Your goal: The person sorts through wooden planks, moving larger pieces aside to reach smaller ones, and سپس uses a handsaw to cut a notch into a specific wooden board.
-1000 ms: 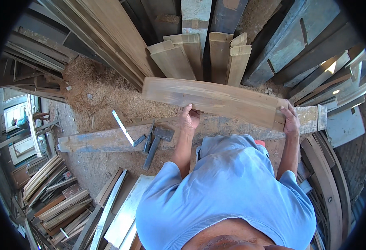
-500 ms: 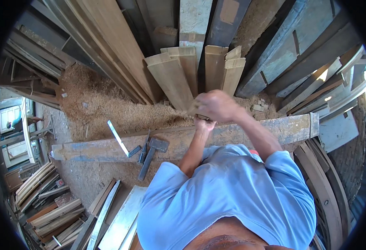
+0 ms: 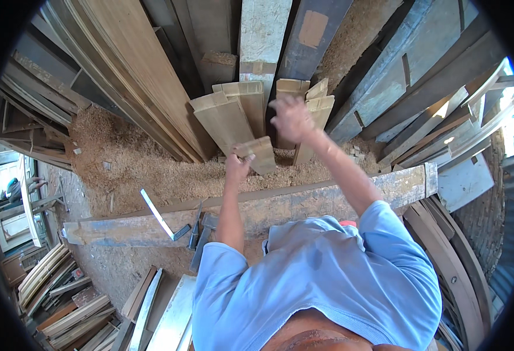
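Note:
My left hand (image 3: 238, 166) is closed on the edge of a light wooden board (image 3: 260, 155), just in front of a leaning plank (image 3: 224, 121). My right hand (image 3: 292, 119) is raised in front of the upright planks on the right, with nothing seen in it; its fingers are apart and slightly blurred. Closest to it are a short-looking plank (image 3: 292, 88) and a paler plank (image 3: 320, 108). Between my arms and the shavings runs a long worn wooden beam (image 3: 303, 199). On its left part lie a metal square (image 3: 158, 215), a slim dark tool (image 3: 195, 231) and a hammer (image 3: 202, 245), partly hidden by my left arm.
Wood shavings (image 3: 116, 146) cover the ground beyond the beam. Tall boards (image 3: 145, 76) lean at the back left, and a grey-blue slab (image 3: 380, 76) at the right. Stacked timber (image 3: 75, 319) lies at lower left; curved boards (image 3: 453, 269) stand at lower right.
My hands, which were together at the middle, have parted. The left has moved left with the board; the right has risen toward the right-hand planks. The whole view has shifted slightly.

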`<action>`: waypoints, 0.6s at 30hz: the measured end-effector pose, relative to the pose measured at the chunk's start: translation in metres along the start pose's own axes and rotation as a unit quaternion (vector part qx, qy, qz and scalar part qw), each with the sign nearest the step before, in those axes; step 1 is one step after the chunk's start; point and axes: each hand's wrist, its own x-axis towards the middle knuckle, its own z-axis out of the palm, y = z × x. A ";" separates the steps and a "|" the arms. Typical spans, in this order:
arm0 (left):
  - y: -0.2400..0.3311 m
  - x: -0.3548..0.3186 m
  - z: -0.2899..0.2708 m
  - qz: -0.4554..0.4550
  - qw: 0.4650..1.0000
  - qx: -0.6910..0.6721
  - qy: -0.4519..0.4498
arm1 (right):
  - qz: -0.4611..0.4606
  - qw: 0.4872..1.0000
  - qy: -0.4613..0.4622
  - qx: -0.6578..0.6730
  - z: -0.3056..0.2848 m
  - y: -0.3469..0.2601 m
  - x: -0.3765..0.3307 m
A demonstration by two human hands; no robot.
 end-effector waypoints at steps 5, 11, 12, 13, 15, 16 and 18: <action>-0.029 0.058 -0.011 -0.043 0.997 -0.067 -0.006 | 0.146 0.971 -0.146 -0.116 -0.015 0.102 -0.003; -0.055 0.089 -0.013 -0.036 0.998 -0.040 0.042 | 0.184 0.972 -0.117 -0.086 -0.010 0.127 -0.034; -0.067 0.094 -0.016 -0.035 0.997 -0.047 0.053 | 0.196 0.971 -0.109 -0.088 -0.010 0.132 -0.033; -0.079 0.097 -0.017 -0.029 0.995 -0.060 0.078 | 0.207 0.969 -0.101 -0.091 -0.010 0.138 -0.028; -0.071 0.103 -0.008 -0.047 0.984 -0.164 0.057 | 0.230 0.963 -0.047 -0.132 -0.010 0.149 -0.021; -0.067 0.106 -0.004 -0.056 0.974 -0.216 0.048 | 0.217 0.970 -0.015 -0.112 -0.006 0.148 -0.021; -0.066 0.108 -0.006 -0.157 0.971 -0.162 0.075 | 0.174 0.981 0.053 -0.064 -0.022 0.114 0.005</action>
